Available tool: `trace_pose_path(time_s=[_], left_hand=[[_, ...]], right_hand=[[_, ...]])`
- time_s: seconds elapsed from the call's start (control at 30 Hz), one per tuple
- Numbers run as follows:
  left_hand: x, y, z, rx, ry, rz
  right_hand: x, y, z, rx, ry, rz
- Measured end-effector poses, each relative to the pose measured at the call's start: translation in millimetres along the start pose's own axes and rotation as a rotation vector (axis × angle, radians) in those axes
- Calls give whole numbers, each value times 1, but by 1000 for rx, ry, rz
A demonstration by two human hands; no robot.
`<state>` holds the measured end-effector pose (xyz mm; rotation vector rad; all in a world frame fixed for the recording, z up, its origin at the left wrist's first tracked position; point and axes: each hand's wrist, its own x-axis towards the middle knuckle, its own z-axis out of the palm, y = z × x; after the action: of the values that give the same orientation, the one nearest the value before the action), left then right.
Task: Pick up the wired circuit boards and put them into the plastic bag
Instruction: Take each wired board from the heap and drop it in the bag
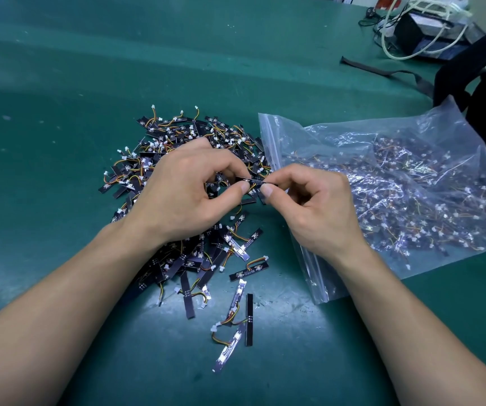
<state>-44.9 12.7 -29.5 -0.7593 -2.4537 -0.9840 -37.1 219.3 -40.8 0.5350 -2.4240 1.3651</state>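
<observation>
A person's left hand (183,186) and right hand (315,206) each pinch 1 end of a slim black wired circuit board (255,180) between thumb and forefinger. Both grips are closed on it, above the right edge of a heap (177,133) of similar boards on a green bench (60,112). Just right of the heap lies a clear zip plastic bag (300,127) with many boards inside.

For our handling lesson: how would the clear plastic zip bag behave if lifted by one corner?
Probably floppy: the clear plastic zip bag lies crumpled. Likely saggy and shifting, as small black wired circuit boards sit loose inside.
</observation>
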Motion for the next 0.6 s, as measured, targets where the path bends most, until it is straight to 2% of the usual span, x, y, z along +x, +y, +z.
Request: trace_pose_path(time_s=[0.6], left_hand=[[1, -1, -1, -14, 2, -12]], right_hand=[[0, 1, 0, 35, -6, 20]])
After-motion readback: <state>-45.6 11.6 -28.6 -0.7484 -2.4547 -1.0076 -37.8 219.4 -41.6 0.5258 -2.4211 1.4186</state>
